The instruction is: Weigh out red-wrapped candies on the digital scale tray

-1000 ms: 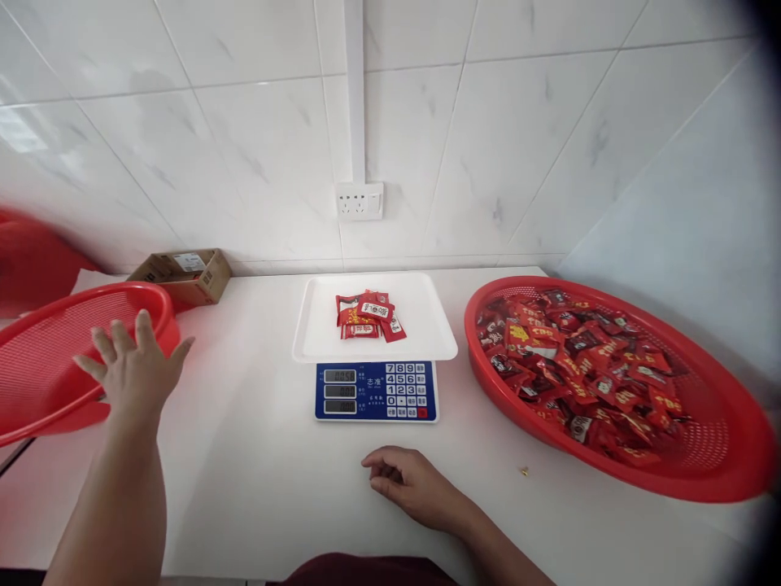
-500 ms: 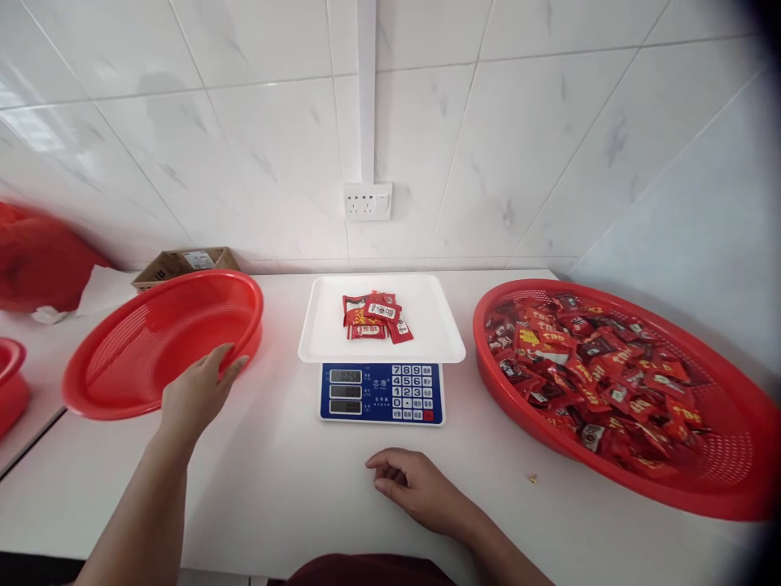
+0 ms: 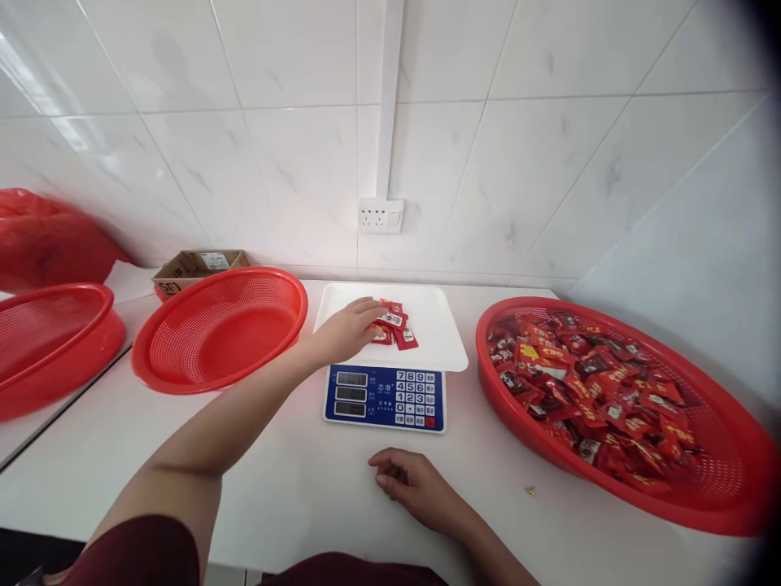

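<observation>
My left hand (image 3: 346,330) reaches over the white tray (image 3: 436,346) of the blue weighing scale (image 3: 386,397), its fingers curled over a small pile of red snack packets (image 3: 398,327). Whether it grips them I cannot make out. An empty red mesh basket (image 3: 220,327) sits just left of the scale, beside my left forearm. My right hand (image 3: 415,487) rests on the white table in front of the scale, fingers loosely curled, holding nothing.
A large red basket (image 3: 720,496) full of red packets lies at the right. Another red basket (image 3: 52,342) and a red bag (image 3: 42,240) sit at the far left, a cardboard box (image 3: 195,264) behind. A wall socket (image 3: 379,216) is above the scale.
My left hand let go of the empty red basket, now beside the scale, and moved right onto the packets on the scale tray. My right hand stayed put.
</observation>
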A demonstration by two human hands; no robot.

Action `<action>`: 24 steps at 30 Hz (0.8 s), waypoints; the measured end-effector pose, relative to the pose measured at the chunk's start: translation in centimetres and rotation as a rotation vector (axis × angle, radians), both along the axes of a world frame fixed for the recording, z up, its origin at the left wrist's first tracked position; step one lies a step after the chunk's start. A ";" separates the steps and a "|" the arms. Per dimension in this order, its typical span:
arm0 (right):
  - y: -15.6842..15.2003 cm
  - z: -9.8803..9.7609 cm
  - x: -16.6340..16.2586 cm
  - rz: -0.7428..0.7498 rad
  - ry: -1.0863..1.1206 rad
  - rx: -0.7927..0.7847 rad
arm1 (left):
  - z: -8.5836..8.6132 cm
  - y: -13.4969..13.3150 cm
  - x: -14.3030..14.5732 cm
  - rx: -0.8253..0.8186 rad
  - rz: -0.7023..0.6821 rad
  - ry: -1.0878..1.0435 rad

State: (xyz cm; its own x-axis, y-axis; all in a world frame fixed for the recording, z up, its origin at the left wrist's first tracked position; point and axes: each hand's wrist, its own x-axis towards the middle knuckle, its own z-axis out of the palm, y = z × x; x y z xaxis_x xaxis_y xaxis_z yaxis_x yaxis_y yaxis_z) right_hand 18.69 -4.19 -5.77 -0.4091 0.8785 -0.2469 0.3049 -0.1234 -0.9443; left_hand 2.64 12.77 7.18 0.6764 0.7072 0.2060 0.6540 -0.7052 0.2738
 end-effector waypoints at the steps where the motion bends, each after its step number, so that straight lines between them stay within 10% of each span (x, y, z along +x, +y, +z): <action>1: -0.1 0.0 -0.1 -0.005 0.006 0.000 | 0.0 1.1 1.4 -0.038 -0.028 0.053; 10: 2.3 6.8 2.5 -0.070 -0.162 0.335 | -0.1 3.1 3.4 -0.073 0.049 0.040; 16: 11.7 10.1 5.3 -0.418 -0.561 0.617 | 2.2 2.2 -3.0 -0.032 0.202 -0.169; 24: 16.5 9.2 3.4 -0.317 -0.714 0.578 | 2.8 -0.2 -11.9 -0.012 0.469 0.097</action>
